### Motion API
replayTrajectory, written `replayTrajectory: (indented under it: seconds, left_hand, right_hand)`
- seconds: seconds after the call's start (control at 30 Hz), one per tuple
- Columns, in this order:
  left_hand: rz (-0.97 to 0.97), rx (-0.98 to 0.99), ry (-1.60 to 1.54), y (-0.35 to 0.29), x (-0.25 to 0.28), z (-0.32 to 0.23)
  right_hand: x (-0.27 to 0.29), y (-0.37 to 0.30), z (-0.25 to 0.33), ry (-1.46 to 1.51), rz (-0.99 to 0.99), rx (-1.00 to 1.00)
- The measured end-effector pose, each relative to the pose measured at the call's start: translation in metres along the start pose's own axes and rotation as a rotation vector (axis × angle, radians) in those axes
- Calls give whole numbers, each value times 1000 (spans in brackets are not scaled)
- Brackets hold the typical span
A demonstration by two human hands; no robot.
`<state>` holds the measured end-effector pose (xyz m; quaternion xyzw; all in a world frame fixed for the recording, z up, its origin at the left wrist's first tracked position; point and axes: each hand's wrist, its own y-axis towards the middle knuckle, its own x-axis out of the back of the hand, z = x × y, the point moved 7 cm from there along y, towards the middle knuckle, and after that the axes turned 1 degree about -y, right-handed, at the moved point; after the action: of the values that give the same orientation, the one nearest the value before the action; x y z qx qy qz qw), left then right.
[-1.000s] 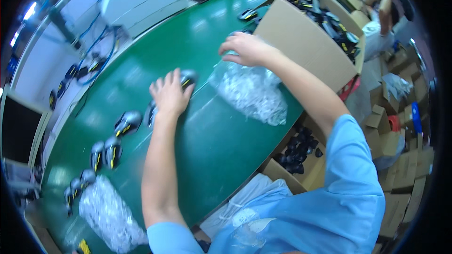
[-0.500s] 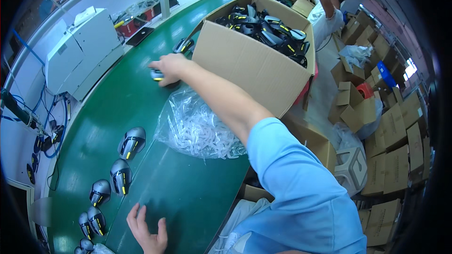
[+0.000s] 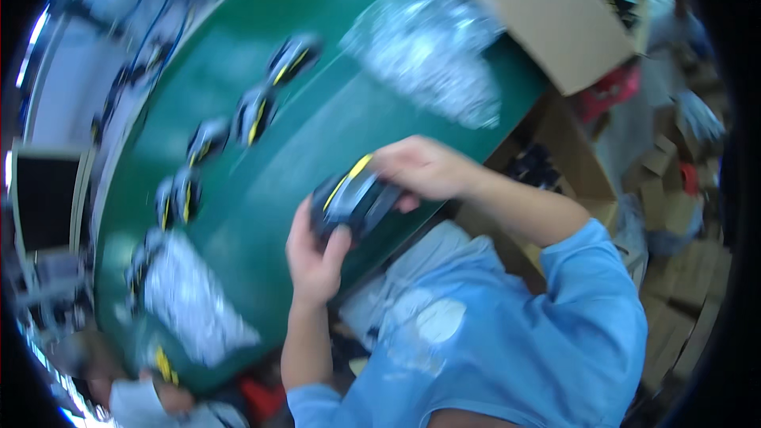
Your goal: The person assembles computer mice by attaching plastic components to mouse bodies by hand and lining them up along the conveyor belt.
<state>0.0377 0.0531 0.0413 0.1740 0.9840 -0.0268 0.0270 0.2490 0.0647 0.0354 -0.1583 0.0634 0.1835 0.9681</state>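
Both my hands hold a rounded grey-and-black plastic shell with a yellow stripe (image 3: 353, 195) above the green work surface. My left hand (image 3: 315, 260) grips its near left end, thumb and fingers on opposite sides. My right hand (image 3: 420, 168) is closed on its right end, partly hiding that end. Motion blur smears its details. Farther left, several similar shells (image 3: 255, 116) lie in a slanting row on the green surface (image 3: 238, 238). Beyond my right hand rests a clear plastic bag of small whitish pieces (image 3: 428, 51).
A large cardboard box (image 3: 547, 12) stands at the far right, with an open carton (image 3: 575, 147) below it. Another clear bag (image 3: 190, 297) lies at the near left, close to a person (image 3: 139, 396). A dark-screened monitor (image 3: 49, 202) stands at the left edge.
My right hand has come back from beside the big box with a shell, and my left hand has closed on it too. The view has turned, shifting the surroundings.
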Motion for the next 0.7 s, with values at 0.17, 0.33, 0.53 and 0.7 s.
replayTrajectory:
  seconds: [0.17,0.33,0.53,0.7]
  left_hand:
    - [-70,241,-247,-2,25,37]
    - [-24,264,14,8,36,34]
    - [280,176,642,82,56,5]
    - [492,214,840,99,23,9]
  right_hand:
    - [-1,-14,-36,48,63,-128]
    - [21,-35,-1,-765,-145,270]
    - [71,-87,-2,-660,-314,281]
    - [123,-106,16,-622,-544,404]
